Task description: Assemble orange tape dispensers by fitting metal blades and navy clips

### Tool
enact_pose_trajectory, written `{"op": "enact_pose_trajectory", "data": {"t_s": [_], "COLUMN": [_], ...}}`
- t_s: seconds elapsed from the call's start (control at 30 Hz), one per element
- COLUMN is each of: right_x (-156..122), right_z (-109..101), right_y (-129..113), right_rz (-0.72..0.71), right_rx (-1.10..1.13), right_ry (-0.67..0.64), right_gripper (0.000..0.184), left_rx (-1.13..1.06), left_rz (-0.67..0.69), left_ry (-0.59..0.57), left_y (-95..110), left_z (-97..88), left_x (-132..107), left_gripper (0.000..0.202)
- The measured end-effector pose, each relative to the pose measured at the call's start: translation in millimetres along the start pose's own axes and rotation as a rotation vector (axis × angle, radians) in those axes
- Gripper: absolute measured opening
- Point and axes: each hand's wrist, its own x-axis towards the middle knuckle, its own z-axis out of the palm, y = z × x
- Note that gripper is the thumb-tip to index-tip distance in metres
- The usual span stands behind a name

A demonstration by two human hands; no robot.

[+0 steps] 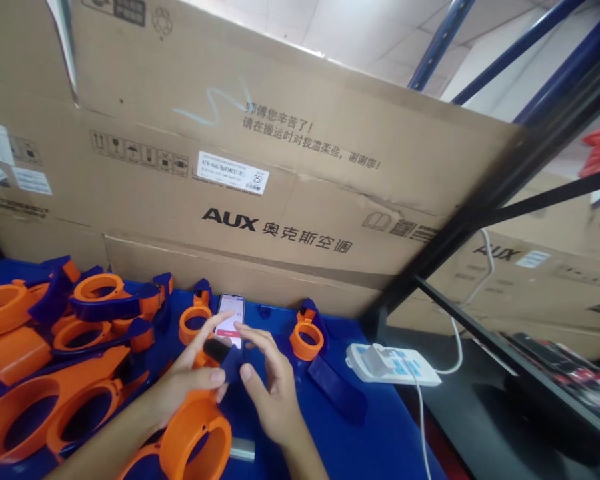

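Observation:
My left hand and my right hand meet over the blue table, both pinched on a small dark blue and black part. Just below my left hand lies an orange ring piece. A phone with a lit screen leans upright behind my fingertips, against the cardboard box. Small orange rings with blue clips stand to either side of the phone, one at the left and one at the right.
A heap of orange and blue ring parts fills the table's left side. A loose blue bar lies right of my hands. A white power strip with a cable sits at the table's right edge. Large AUX cardboard boxes wall the back.

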Motion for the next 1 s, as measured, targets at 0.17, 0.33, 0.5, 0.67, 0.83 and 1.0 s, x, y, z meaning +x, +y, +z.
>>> {"op": "enact_pose_trajectory", "data": {"t_s": [0.17,0.33,0.5,0.67,0.83,1.0], "right_x": [2.0,-3.5,-3.0,1.9,1.5,-0.3], "right_z": [4.0,13.5,10.7,6.6,13.1,16.3], "right_y": [-3.3,-7.7,1.0,14.6,14.8,8.0], "right_rz": [0.059,0.215,0.228,0.194,0.203,0.128], "right_rx": [0.089,0.33,0.38,0.273,0.286,0.299], "right_ry": [-0.026,-0.081,-0.026,0.247,0.215,0.242], "right_gripper": [0.052,0.057,0.055,0.044,0.054,0.054], "left_rx": [-0.078,-0.047,-0.075,-0.015,0.046,0.174], "left_rz": [0.01,-0.002,0.037,0.034,0.064,0.202], "left_ry": [-0.071,-0.082,-0.074,-0.114,-0.045,-0.05], "left_y": [-3.5,-3.4,-0.1,-2.9,0.6,9.6], "left_z": [1.0,5.4,11.6,10.6,9.0,9.4], "left_x": [1.3,1.6,-0.4,5.3,10.4,7.6], "left_gripper": [0.124,0.126,0.108,0.083,0.062,0.061]}}
